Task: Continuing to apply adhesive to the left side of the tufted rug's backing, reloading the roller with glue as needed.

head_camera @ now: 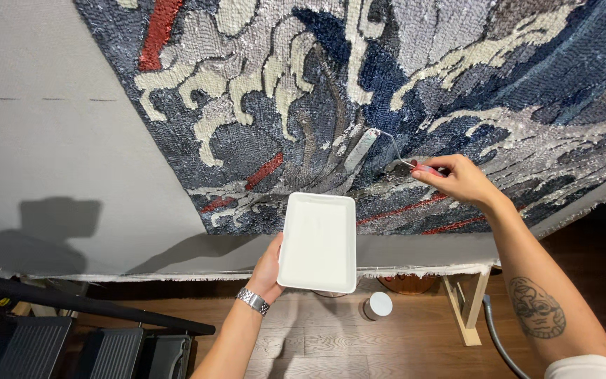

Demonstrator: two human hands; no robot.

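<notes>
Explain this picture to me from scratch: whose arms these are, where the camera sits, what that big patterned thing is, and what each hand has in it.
There is no machine here. The camera is worn on a person's head, so the two bare arms reaching in from the bottom are that person's own.

In front of them is a large tufted rug stretched on grey cloth. Its pattern is in dark blue, grey and cream with a few red strokes.

The left hand, with a metal watch on the wrist, holds a white tray by its edge. The right hand grips the red handle of a small paint roller, whose head rests against the rug.

Below is a wooden floor with a small white-lidded jar, a wooden frame leg and a grey hose.
</notes>
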